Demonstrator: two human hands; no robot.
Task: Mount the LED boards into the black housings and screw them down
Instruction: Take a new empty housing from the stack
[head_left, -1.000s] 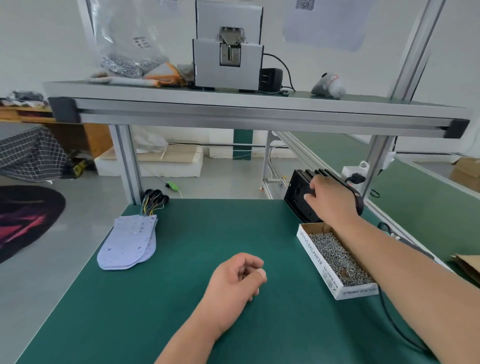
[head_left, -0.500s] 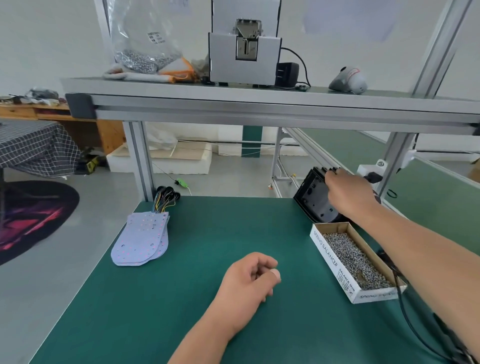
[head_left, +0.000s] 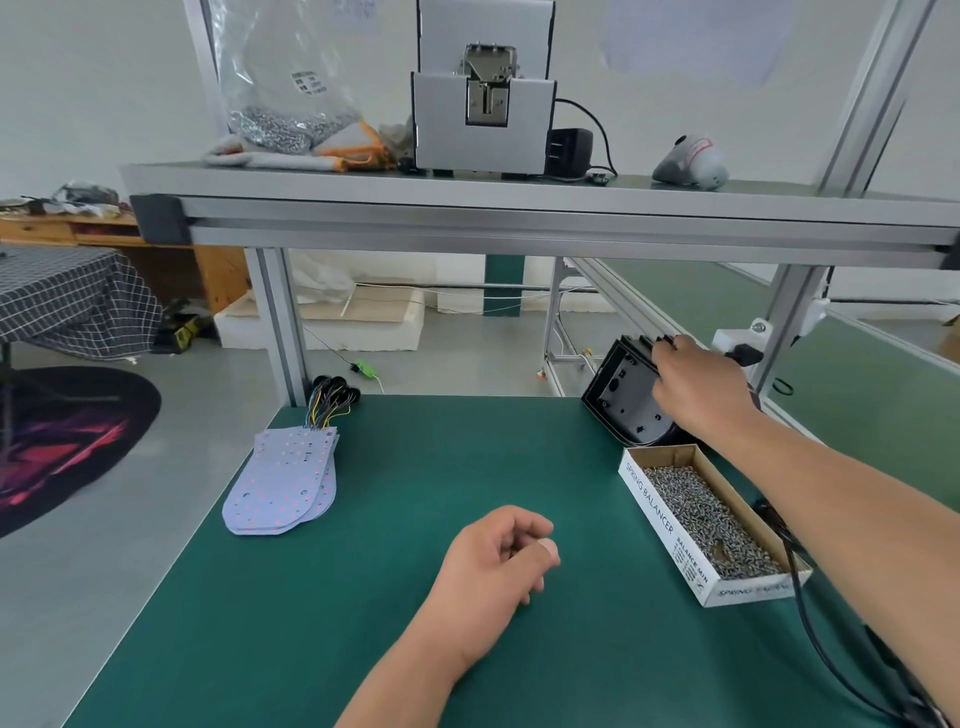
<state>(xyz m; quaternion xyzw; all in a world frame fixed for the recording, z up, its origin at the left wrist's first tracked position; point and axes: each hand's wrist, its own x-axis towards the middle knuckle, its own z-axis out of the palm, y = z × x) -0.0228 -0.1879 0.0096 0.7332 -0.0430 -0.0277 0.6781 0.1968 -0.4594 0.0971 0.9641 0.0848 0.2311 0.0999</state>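
While my right hand (head_left: 696, 387) curls its fingers over the top edge of a black housing (head_left: 626, 400), tilted on its edge at two o'clock on the green mat (head_left: 415, 649), my left hand (head_left: 493, 566) rests near six o'clock, loosely curled and holding nothing. The LED boards (head_left: 288, 483) lie stacked at ten o'clock, wires at their far end. The box of screws (head_left: 701, 514) sits at three o'clock, just beside the housing.

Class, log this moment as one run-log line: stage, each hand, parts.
stage: housing pickup | right hand: grips black housing, tilted | left hand: loosely curled, holds nothing | LED boards: stacked at left
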